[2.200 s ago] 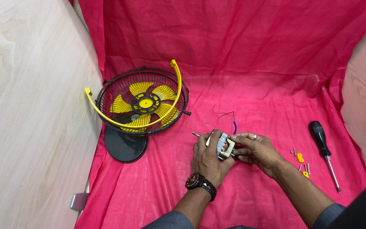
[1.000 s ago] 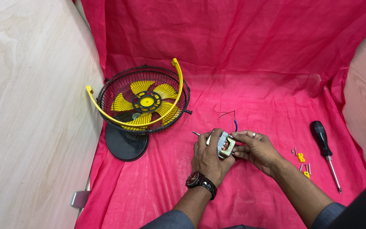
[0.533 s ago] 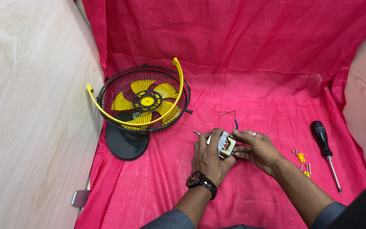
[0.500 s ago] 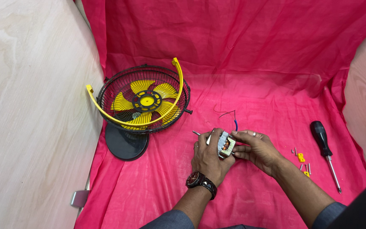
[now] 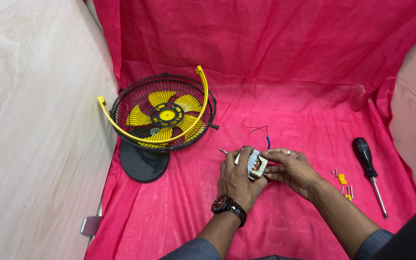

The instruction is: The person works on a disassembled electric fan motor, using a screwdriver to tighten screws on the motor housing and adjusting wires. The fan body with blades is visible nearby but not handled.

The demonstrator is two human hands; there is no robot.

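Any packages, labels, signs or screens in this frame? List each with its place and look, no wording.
No packages, labels, signs or screens are in view.
Closest thing: a wristwatch on the left wrist, dark round case on a dark strap; its face cannot be made out.

One fan (image 5: 162,118), one motor (image 5: 256,163), one screwdriver (image 5: 369,168), two hands, one wristwatch (image 5: 228,206).
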